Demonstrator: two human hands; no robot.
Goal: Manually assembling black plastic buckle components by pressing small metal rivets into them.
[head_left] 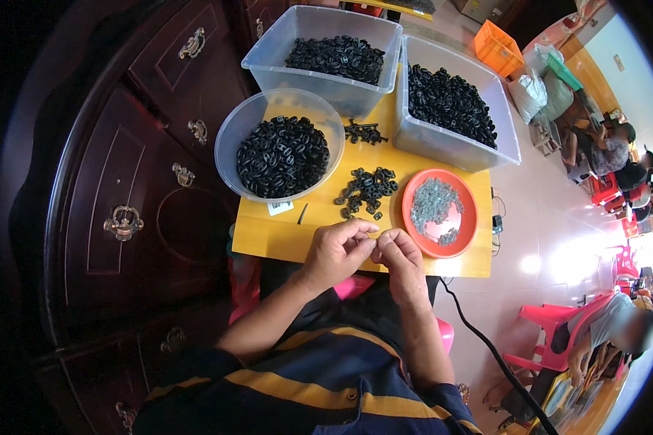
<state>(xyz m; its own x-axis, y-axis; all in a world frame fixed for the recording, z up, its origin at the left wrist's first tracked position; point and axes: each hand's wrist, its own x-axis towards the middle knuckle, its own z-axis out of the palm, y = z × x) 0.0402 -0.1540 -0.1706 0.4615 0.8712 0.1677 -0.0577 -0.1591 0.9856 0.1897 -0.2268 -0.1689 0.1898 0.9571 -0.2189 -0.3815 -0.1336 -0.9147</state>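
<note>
Meeting over the yellow table [276, 235] close to its near edge, the left hand [334, 254] and the right hand [403, 259] had their fingertips drawn in toward each other, each thumb bent to its forefinger; whether a small part was clamped there I could not tell, since anything between the tips was too covered to make out, and its direction was hidden as well. A slack or uneven pinch seemed the likeliest trouble: so near the edge, something tiny could have slipped and dropped toward the lap. Just beyond the fingertips lay the loose black pieces [370, 190], roundish ovals with holes, their long axes turned every which way; a brushing knuckle might have scattered them. Just right of the fingers sat the red bowl [471, 217] of clear bits [434, 201], which a careless swing of the right hand could have tipped. Left of the fingers a thin dark stick [302, 213] lay flat, its long axis running away from the body, far end leaning slightly right. Farther ahead of the fingers, black rods [365, 133] lay mostly sideways, with a round tub [228, 138] ahead-left and two clear boxes [442, 148] beyond, all three holding more black pieces.
</note>
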